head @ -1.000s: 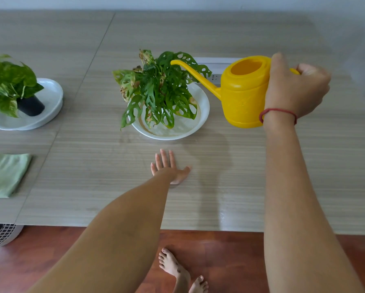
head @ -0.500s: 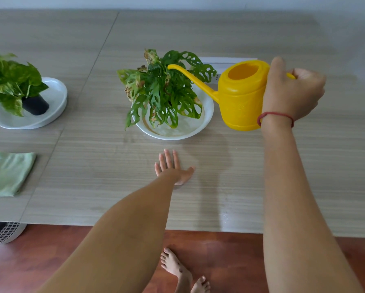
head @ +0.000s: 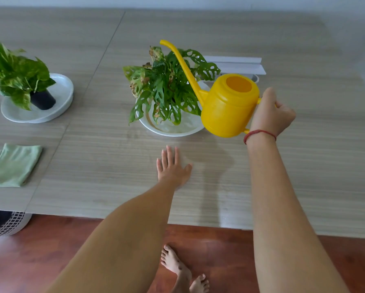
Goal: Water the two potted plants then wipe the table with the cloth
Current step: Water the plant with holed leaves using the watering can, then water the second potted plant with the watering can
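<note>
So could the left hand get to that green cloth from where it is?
Probably yes. The left hand lies flat and empty on the table, and only bare tabletop shows between it and the cloth to its left.

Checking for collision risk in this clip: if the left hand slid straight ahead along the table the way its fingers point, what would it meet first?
Most likely the near rim of the white dish under the holey-leaved plant; the left hand lies flat just short of it.
</note>
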The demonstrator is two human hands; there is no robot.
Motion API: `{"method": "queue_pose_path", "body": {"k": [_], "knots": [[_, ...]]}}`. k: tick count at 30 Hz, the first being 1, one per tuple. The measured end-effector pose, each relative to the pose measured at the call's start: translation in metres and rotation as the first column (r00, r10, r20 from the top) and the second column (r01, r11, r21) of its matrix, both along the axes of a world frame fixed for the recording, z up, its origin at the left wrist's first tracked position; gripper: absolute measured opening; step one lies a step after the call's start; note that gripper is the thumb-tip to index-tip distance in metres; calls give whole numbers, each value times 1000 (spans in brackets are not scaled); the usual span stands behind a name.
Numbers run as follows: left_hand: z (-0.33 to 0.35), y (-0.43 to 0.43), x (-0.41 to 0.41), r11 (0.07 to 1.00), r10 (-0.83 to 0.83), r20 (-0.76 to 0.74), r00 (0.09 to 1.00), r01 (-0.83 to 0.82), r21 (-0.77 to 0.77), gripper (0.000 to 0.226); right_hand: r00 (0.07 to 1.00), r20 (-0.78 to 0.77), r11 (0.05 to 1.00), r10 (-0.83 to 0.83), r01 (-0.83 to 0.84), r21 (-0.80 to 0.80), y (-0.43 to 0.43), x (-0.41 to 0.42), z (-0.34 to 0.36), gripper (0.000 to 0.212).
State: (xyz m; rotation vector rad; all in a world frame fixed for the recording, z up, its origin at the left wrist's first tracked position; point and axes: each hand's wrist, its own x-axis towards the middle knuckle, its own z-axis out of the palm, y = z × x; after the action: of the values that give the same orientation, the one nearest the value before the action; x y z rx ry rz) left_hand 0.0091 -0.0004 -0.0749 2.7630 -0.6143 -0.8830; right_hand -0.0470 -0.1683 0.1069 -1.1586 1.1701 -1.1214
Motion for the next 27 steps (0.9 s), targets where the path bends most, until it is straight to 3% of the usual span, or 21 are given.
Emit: {"method": "queue_pose_path", "body": {"k": [4,9,15,27], "knots": [[17,19,3,988,110,108,988,-97,-122,73,989,116,994,89,-95,45,18,3,3,55],[49,57,29,964,239,156,958,-216,-152,74,955,194,969,226,-241,56,58,31,16,61],[79,120,76,921,386,222,895,-360,-147,67,903,206,918,378,-395,47,119,94,32,51],[51,215,184,845,535,149,831,-530,-80,64,826,188,839,532,-544,15,209,250,11,56]]}}
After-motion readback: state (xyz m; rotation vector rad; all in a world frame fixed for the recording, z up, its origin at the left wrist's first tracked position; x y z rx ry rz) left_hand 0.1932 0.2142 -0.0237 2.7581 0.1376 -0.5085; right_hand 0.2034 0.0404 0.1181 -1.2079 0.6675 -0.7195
